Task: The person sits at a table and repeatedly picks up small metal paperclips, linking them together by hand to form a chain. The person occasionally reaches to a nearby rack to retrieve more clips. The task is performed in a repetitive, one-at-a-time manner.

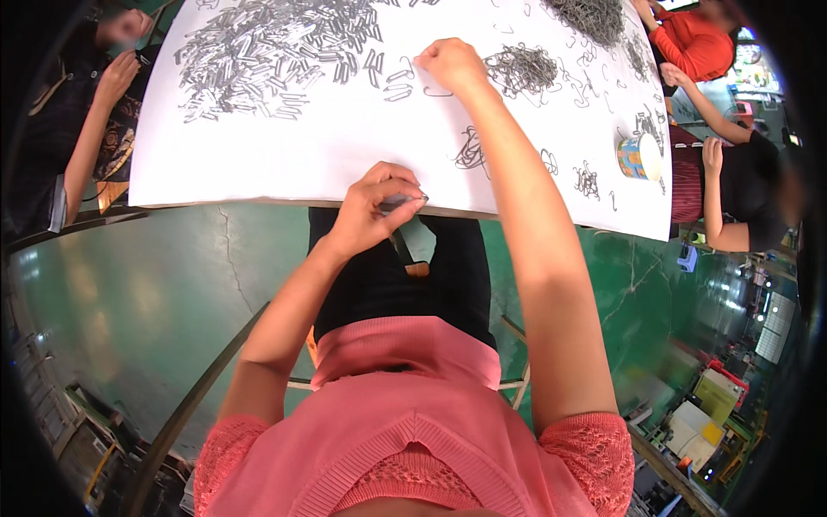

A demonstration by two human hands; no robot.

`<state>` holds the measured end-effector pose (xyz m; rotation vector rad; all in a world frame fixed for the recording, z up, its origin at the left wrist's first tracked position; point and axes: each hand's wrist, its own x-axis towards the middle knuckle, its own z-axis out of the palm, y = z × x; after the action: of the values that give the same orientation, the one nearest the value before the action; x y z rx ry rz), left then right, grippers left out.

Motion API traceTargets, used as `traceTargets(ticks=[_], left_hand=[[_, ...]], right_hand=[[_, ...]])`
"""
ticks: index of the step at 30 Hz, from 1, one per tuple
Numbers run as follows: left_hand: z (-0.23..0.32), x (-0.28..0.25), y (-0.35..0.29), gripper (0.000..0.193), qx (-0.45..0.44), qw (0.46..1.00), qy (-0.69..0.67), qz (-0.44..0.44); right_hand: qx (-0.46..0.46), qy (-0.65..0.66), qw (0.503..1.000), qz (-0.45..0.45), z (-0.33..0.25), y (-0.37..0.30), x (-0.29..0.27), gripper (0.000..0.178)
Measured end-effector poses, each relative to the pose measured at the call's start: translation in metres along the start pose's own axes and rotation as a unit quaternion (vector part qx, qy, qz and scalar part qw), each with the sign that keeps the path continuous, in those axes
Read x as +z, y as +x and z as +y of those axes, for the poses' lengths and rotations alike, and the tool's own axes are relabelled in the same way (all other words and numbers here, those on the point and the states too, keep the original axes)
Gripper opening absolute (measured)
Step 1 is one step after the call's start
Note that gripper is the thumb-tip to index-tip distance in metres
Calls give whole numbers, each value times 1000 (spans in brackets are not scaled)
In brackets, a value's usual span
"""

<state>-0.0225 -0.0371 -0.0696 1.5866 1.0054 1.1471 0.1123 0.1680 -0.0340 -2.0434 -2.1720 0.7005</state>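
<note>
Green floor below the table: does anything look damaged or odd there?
Yes, the floor appears cracked: a dark jagged line runs down its left part, and paler branching lines show at right.

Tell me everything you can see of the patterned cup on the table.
The patterned cup looks like paper: a blue, yellow and orange printed wall with a round, plain white end facing up and toward the right. It appears to stand upright near the right edge of the white tabletop, with small dark bent pieces beside it. Its contents, if any, can't be made out. No hand touches it.
</note>
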Motion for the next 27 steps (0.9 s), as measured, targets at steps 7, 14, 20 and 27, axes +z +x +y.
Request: traceTargets(ticks=[7, 14, 20, 27], left_hand=[[12, 8, -6, 10, 21, 999, 46, 15], [21, 17, -10, 11, -5, 997, 62, 46], [23, 21, -14, 12, -15, 996, 72, 56], [29, 24, -17, 13, -2, 993, 110, 54]], right_hand=[[-51, -121, 991, -11, -20, 6, 5, 20], [-46, 402, 912, -65, 44, -95, -15, 14], [51, 571, 816, -71, 40, -209, -1, 12], [113, 649, 753, 11, 37, -232, 29, 10]])
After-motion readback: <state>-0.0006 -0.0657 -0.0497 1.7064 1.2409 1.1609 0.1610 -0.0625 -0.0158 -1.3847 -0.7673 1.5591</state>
